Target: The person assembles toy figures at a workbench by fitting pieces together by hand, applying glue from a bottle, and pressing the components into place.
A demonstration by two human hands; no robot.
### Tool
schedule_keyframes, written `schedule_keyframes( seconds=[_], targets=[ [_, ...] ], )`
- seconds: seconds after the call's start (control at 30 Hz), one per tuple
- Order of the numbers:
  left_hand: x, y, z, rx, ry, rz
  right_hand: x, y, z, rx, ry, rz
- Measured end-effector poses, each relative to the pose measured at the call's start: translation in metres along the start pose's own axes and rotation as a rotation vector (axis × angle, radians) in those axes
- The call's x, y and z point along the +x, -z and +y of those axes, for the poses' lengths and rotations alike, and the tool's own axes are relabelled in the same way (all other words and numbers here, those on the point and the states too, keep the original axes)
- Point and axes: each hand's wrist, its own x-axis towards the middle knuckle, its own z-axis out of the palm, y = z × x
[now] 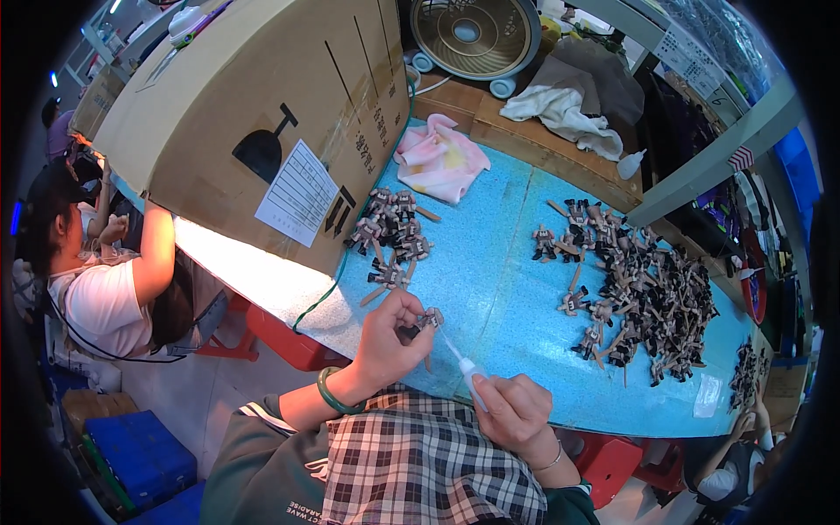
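My left hand (pixel 391 343) is closed, pinching a small beige-and-black toy figure (pixel 430 319) between thumb and fingers above the near edge of the blue tabletop. In my right hand (pixel 514 413) is a white tapered applicator (pixel 469 366), gripped by its body. Its long thin tip points up and left and reaches the figure; I cannot tell whether it touches. Just beyond my left hand lies a small group of similar figures (pixel 398 229), some with flat brown strips. A far larger heap of figures (pixel 652 293) spreads over the right side of the table.
A large cardboard box (pixel 289 114) stands at the left table edge. A pink cloth (pixel 442 157), a fan (pixel 477 35), white cloth (pixel 569 114) and white dropper bottle (pixel 630 164) are at the back. A metal post (pixel 713 166) rises right. Another person (pixel 114 280) sits left.
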Motion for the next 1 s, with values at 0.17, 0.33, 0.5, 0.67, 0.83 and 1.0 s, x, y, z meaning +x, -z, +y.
schedule_keyframes(
  seconds=[0.17, 0.33, 0.5, 0.67, 0.83, 1.0],
  targets=[
    [-0.001, 0.001, -0.002, 0.006, -0.008, 0.002, 0.001, 0.0, 0.0, -0.014, 0.02, -0.002],
    [0.0, 0.0, -0.001, 0.008, -0.002, 0.001, 0.0, 0.0, 0.0, -0.011, 0.015, 0.006],
    [0.0, 0.001, -0.008, -0.066, 0.027, 0.02, 0.0, 0.004, 0.007, 0.088, -0.103, 0.144],
    [0.003, 0.002, -0.013, -0.214, 0.078, -0.019, 0.015, -0.002, 0.032, 0.832, -0.856, 0.333],
    [0.001, 0.004, -0.024, -0.236, 0.096, -0.025, 0.046, -0.027, 0.074, 1.593, -1.142, 0.295],
    [-0.001, 0.014, -0.024, -0.255, 0.097, -0.001, 0.077, -0.062, 0.113, 1.465, -1.086, 0.168]
  ],
)
